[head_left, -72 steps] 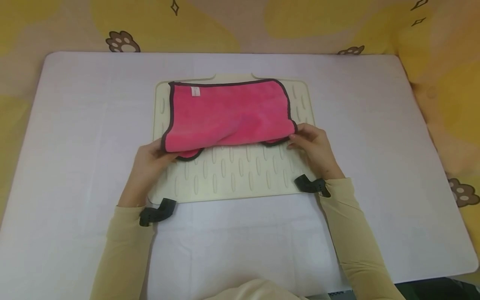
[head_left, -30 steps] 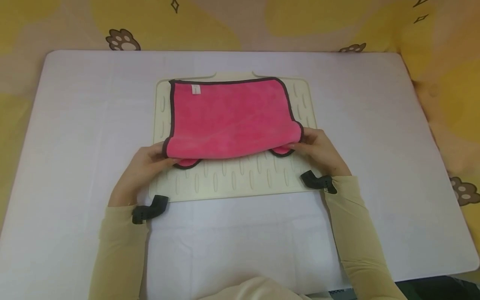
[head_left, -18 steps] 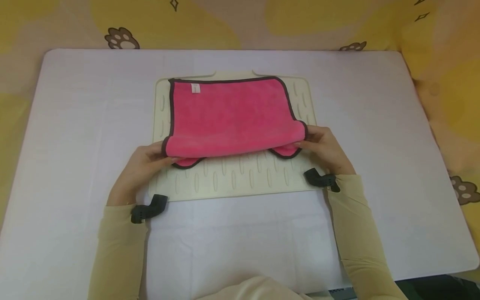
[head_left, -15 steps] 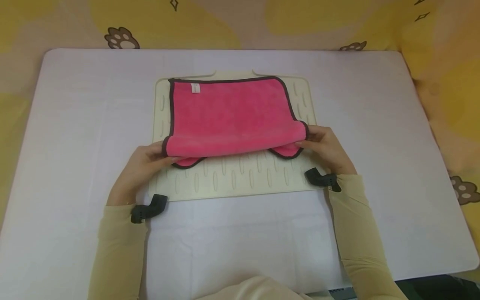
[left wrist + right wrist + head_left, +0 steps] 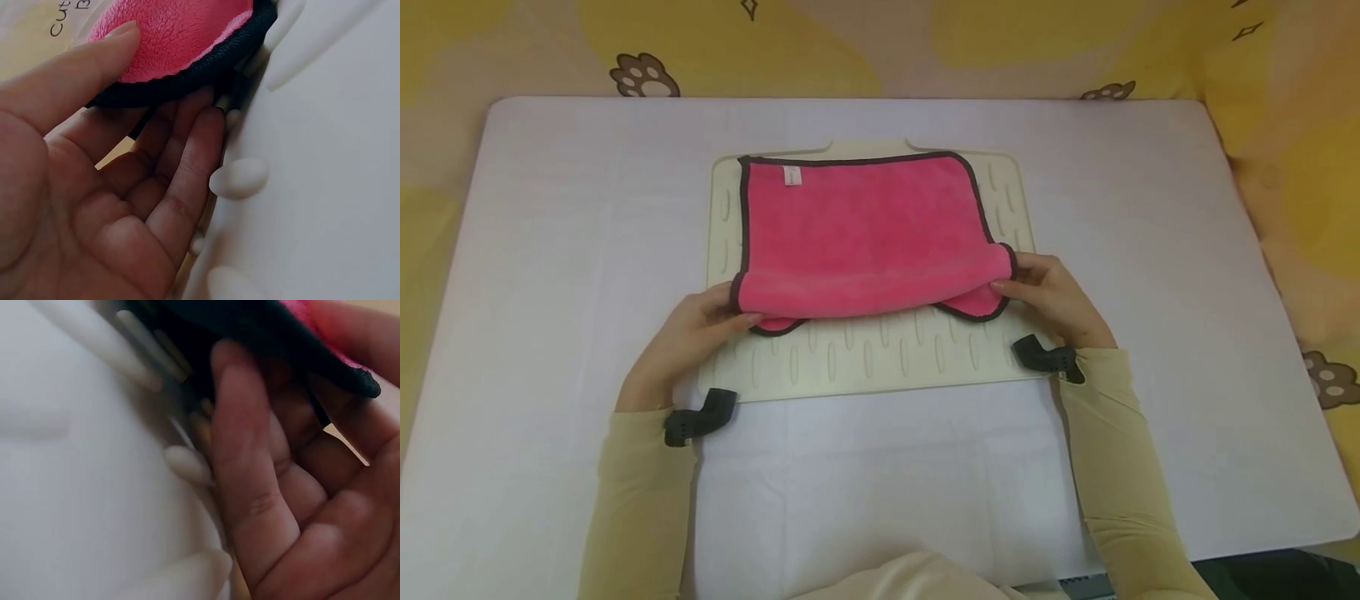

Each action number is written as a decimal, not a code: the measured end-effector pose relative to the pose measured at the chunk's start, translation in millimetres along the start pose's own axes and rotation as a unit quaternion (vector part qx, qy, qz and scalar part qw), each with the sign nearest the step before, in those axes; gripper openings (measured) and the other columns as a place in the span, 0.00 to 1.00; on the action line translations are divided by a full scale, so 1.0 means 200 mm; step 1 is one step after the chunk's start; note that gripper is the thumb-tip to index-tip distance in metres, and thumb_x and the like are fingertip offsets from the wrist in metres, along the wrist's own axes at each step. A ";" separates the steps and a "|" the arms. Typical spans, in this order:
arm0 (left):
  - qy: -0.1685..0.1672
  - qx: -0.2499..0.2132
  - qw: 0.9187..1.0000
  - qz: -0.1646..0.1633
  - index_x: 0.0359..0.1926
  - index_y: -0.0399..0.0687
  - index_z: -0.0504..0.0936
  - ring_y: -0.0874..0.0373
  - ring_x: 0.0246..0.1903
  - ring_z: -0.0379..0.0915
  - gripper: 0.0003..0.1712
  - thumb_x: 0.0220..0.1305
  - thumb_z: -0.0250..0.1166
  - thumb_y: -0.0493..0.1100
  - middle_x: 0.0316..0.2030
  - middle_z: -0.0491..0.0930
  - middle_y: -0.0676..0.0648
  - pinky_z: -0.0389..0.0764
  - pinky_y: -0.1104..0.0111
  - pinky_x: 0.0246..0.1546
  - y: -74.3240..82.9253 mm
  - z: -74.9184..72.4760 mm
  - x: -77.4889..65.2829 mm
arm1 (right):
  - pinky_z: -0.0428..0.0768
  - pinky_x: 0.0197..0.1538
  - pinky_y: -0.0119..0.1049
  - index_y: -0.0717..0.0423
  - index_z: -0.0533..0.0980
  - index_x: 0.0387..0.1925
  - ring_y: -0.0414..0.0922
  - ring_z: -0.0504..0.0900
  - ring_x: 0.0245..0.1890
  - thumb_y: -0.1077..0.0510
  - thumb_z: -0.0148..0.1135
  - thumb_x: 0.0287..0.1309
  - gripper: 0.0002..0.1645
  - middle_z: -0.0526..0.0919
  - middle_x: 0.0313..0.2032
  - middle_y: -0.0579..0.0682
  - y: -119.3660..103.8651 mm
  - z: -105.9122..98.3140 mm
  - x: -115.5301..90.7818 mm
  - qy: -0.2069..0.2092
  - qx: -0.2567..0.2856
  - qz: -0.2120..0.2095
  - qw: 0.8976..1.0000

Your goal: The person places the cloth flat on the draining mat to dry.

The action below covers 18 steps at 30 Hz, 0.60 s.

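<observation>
A pink cloth (image 5: 865, 217) with dark edging and a small white tag lies on a cream ridged mat (image 5: 865, 362). Its near part is folded over into a soft roll, with rounded corners showing beneath at both ends. My left hand (image 5: 688, 333) pinches the left end of this fold, thumb on top and fingers underneath. At the right end, my right hand (image 5: 1056, 296) grips the fold the same way. The left wrist view shows the thumb on the plush pink cloth (image 5: 181, 37). In the right wrist view, the dark edging (image 5: 250, 331) passes over my fingers, and the thumb is mostly out of sight.
The mat has raised oval ridges and lies on a white-covered table (image 5: 550, 250). Yellow patterned fabric (image 5: 880, 50) with paw prints hangs behind the table and along its right side. Black wrist cameras (image 5: 700, 417) sit on both wrists.
Since the earliest frame, both hands have come slightly nearer the body, and the right hand has moved outward. The fold has straightened and been drawn wider. Over the last half second little differs.
</observation>
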State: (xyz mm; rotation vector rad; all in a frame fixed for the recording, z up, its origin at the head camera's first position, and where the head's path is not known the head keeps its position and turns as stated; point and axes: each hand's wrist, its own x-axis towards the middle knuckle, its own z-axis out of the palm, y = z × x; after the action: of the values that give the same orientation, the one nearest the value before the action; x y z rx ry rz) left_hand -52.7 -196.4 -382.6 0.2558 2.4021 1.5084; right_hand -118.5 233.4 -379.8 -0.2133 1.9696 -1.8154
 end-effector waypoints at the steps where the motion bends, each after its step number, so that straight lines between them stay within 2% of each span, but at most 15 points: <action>1: -0.001 -0.002 1.000 0.003 0.58 0.33 0.74 0.70 0.48 0.68 0.22 0.63 0.62 0.36 0.51 0.77 0.38 0.67 0.83 0.50 0.00 0.00 0.00 | 0.76 0.43 0.27 0.52 0.82 0.42 0.40 0.77 0.38 0.68 0.64 0.55 0.14 0.84 0.36 0.45 0.00 0.00 0.00 -0.003 -0.008 0.007 1.000; 6: 0.017 0.004 1.000 0.002 0.54 0.34 0.78 0.70 0.47 0.70 0.19 0.63 0.63 0.37 0.47 0.79 0.42 0.67 0.82 0.50 0.00 0.00 0.00 | 0.75 0.41 0.28 0.53 0.81 0.43 0.41 0.77 0.36 0.68 0.66 0.53 0.15 0.83 0.34 0.46 0.00 0.00 -0.01 -0.025 -0.035 0.018 0.999; 12: 0.053 0.009 0.998 -0.034 0.51 0.35 0.80 0.71 0.46 0.71 0.19 0.62 0.64 0.41 0.40 0.80 0.59 0.68 0.79 0.50 0.00 -0.01 0.00 | 0.75 0.36 0.28 0.53 0.82 0.39 0.40 0.77 0.32 0.69 0.66 0.52 0.13 0.83 0.32 0.46 -0.01 0.00 -0.01 -0.030 -0.053 0.004 0.998; 18: 0.059 0.012 0.997 -0.050 0.54 0.37 0.79 0.71 0.48 0.69 0.21 0.63 0.64 0.44 0.41 0.80 0.63 0.68 0.79 0.51 -0.01 -0.03 -0.01 | 0.74 0.36 0.28 0.51 0.83 0.37 0.40 0.76 0.32 0.69 0.66 0.52 0.13 0.83 0.31 0.45 -0.01 0.00 0.00 -0.031 -0.069 -0.001 0.997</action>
State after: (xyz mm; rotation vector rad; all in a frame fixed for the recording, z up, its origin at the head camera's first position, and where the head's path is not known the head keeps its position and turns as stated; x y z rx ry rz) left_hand -52.5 -202.9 -381.5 0.0502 2.4845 1.4902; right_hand -118.3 234.1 -378.2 -0.3115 2.0523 -1.6558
